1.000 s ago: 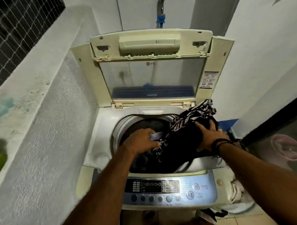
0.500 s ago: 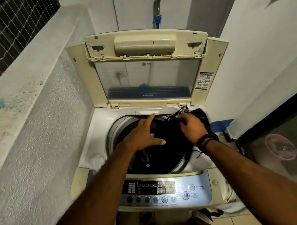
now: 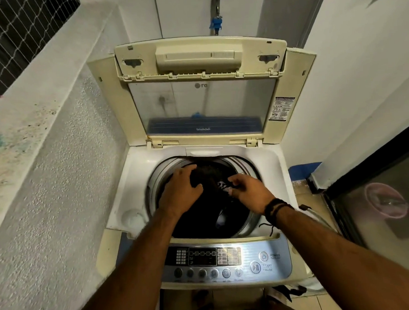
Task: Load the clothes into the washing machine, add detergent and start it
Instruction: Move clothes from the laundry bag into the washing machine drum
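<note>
Nearest, at 6 o'clock, sits the panel (image 3: 227, 261) of the washer (image 3: 121, 196), its display dark as far as can be told and the start button (image 3: 255, 267) at 5 o'clock untouched. So the machine does not look started, and that step is judged left to do.

Just beyond, in the middle, both hands reach into the drum (image 3: 247, 219). The left hand (image 3: 180, 192), at 9 o'clock of the opening, lies over the clothes (image 3: 209, 178) with fingers spread and slightly bent, pressing the dark bundle down; whether it grips cloth cannot be told. The right hand (image 3: 250, 190), at 3 o'clock of the opening, has its fingertips curled together on a patterned bit of fabric, seemingly pinching it. The clothes lie inside the drum, dark and heaped toward its far side at 12 o'clock, nothing draped over the rim except a thin black cord at 5 o'clock by the wrist.

Loading therefore looks nearly done: the bundle is in and is being tucked down.

Farther, at 12 o'clock, the lid (image 3: 202, 96) stands upright and open, so it must yet be shut. No detergent shows anywhere in view; adding it seems still ahead.
</note>
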